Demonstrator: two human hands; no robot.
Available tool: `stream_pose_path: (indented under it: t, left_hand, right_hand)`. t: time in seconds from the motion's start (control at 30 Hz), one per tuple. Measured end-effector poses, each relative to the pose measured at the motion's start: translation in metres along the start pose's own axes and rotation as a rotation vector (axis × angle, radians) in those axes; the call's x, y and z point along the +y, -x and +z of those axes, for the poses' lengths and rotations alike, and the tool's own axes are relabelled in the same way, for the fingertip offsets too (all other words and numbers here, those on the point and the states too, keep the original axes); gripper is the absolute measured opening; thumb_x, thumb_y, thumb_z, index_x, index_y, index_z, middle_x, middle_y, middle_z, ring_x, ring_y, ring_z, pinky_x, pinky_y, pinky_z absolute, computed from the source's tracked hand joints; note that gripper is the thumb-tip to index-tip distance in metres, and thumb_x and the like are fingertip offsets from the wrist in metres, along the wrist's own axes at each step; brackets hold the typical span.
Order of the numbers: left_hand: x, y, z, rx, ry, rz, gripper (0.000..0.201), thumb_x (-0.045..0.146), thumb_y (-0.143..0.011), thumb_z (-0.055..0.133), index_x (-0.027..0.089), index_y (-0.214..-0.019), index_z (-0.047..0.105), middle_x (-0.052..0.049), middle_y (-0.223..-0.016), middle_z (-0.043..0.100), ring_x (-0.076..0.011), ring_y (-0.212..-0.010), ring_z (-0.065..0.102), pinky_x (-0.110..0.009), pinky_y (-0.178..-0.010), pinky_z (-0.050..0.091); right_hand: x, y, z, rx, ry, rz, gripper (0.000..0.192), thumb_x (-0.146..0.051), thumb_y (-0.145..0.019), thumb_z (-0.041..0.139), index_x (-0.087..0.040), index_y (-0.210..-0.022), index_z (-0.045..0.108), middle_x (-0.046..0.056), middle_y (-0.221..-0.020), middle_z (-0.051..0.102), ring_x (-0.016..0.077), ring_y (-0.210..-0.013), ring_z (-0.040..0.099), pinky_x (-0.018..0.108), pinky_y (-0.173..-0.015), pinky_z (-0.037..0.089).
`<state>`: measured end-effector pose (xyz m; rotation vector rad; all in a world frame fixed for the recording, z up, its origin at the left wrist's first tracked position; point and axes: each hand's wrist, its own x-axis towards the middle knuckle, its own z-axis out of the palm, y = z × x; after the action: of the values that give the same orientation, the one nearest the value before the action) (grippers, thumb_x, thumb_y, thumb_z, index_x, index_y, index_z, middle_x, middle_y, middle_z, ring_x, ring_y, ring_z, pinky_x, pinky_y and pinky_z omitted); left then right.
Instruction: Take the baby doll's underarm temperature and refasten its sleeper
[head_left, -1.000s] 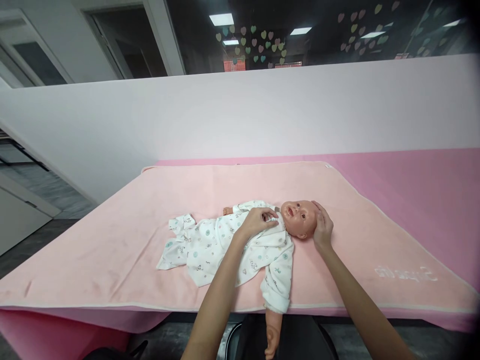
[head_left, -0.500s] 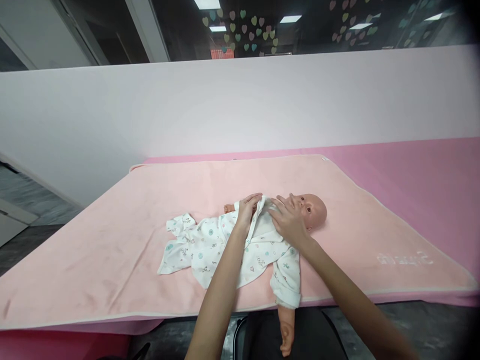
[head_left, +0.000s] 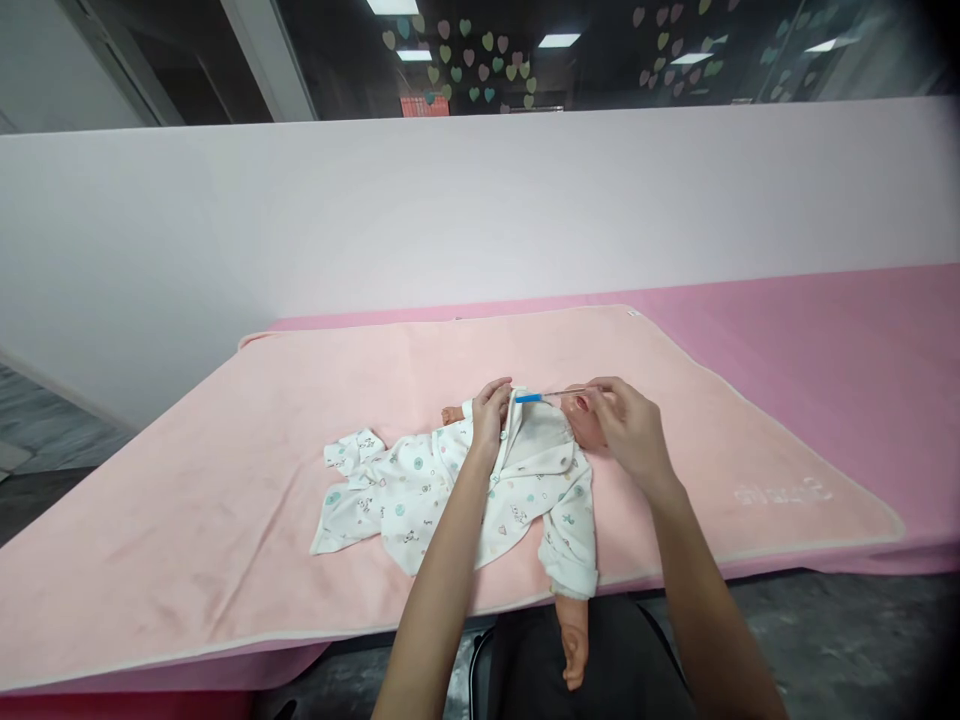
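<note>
while the doll (head_left: 555, 470) lies on its back across the pale pink blanket (head_left: 225, 480), head toward three o'clock, its white printed garment (head_left: 420, 495) wraps the body like a loose sack, with the trunk and both arms inside and one bare forearm hanging off the worktop (head_left: 862, 370) edge at six o'clock. the left hand (head_left: 491, 415) pinches the garment's front flap and lifts it open at the chest. the right hand (head_left: 626, 430), fingers pressed together in a pinch, holds a thin stick with a blue tip (head_left: 534, 397) just beside the neck opening, and it covers most of the doll's face. at twelve o'clock a plain white partition (head_left: 450, 220) stands behind the worktop, with dark glass dotted with paper hearts (head_left: 480, 60) above it.
</note>
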<state>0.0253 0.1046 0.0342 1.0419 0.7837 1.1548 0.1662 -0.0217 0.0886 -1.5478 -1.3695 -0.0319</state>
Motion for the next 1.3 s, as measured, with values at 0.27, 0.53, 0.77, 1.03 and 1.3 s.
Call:
stream_pose_path:
  t: [0.27,0.53,0.77,1.03,1.3]
  left_hand:
    - [-0.003,0.018,0.008,-0.454,-0.675,0.312,0.019,0.025,-0.072,0.055,0.018,-0.084,0.068,-0.001,-0.081,0.065,-0.0134,-0.074,0.055,-0.024,-0.069,0.042]
    - [-0.001,0.021,0.009,-0.549,-0.898,0.416,0.019,0.022,-0.073,0.054,0.022,-0.083,0.070,0.000,-0.079,0.062,-0.0119,-0.071,0.050,-0.023,-0.067,0.038]
    - [-0.004,0.019,0.008,-0.519,-0.748,0.333,0.017,0.026,-0.074,0.057,0.018,-0.082,0.070,0.000,-0.071,0.063,-0.0104,-0.063,0.049,-0.022,-0.060,0.037]
    - [-0.006,0.020,0.004,-0.487,-0.539,0.260,0.023,0.030,-0.072,0.063,0.014,-0.087,0.070,-0.003,-0.071,0.064,-0.0104,-0.062,0.053,-0.021,-0.059,0.040]
    - [-0.003,0.016,0.003,-0.519,-0.436,0.208,0.024,0.031,-0.072,0.063,0.015,-0.088,0.072,-0.006,-0.083,0.070,-0.0175,-0.079,0.063,-0.027,-0.074,0.048]
  right_hand:
    - [0.001,0.022,-0.039,-0.009,-0.352,0.112,0.024,-0.041,-0.083,0.054,-0.019,-0.091,0.062,0.004,-0.091,0.066,0.0182,-0.091,0.061,0.032,-0.084,0.046]
    - [0.108,0.110,-0.070,-0.078,0.035,0.337,0.033,-0.045,-0.086,0.043,-0.018,-0.092,0.060,0.008,-0.089,0.067,0.0216,-0.087,0.062,0.035,-0.079,0.049]
    - [0.099,0.124,-0.029,0.006,0.593,0.016,0.033,-0.027,-0.088,0.039,-0.012,-0.110,0.058,0.020,-0.117,0.056,0.0297,-0.109,0.053,0.046,-0.088,0.046]
    - [0.025,0.072,0.044,-0.061,0.159,-0.184,0.025,-0.015,-0.085,0.041,-0.021,-0.097,0.063,0.005,-0.094,0.067,0.0165,-0.083,0.063,0.028,-0.075,0.049]
    - [0.022,0.051,0.077,0.180,-0.085,0.104,0.020,-0.023,-0.080,0.051,-0.019,-0.095,0.063,0.003,-0.083,0.065,0.0119,-0.056,0.052,0.027,-0.060,0.047]
